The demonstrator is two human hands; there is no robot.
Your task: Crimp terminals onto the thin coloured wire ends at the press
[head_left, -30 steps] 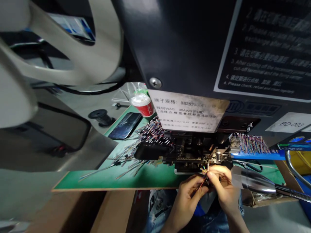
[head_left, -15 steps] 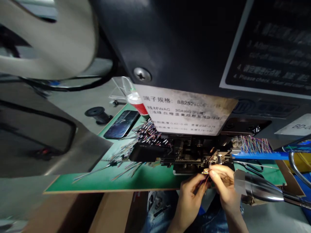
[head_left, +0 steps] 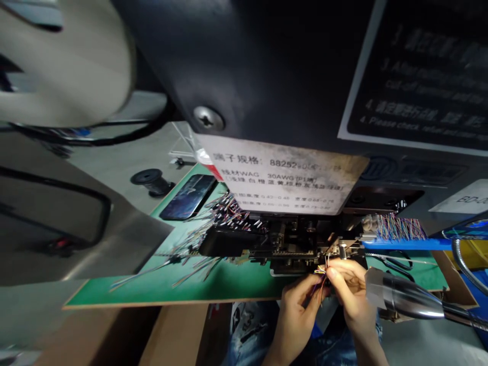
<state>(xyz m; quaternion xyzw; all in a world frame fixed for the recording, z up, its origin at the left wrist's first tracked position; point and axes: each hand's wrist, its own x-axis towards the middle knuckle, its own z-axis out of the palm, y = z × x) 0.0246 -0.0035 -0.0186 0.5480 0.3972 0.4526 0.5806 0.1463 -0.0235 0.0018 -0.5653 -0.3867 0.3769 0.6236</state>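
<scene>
Both hands meet at the front edge of the green table, just below the working end of a dark crimping machine (head_left: 297, 239). Between thumb and fingers, my left hand (head_left: 299, 305) pinches a small bunch of thin coloured wires (head_left: 319, 271). My right hand (head_left: 348, 284) is closed on the upper strands of that bunch, and fine wire ends poke up above its fingertips toward the machine. Where exactly each strand is gripped is hidden by the fingers.
Cut wires (head_left: 232, 211) pile up on the green table (head_left: 114, 292) beside a phone (head_left: 188, 195). More wires (head_left: 400, 226) lie on a blue tray at right, near black-handled scissors (head_left: 396, 262). A metal lamp head (head_left: 412, 297) sits close to my right hand.
The view has shifted slightly, so the machine and table appear a little further left. Both hands keep nearly the same pose on the wires.
</scene>
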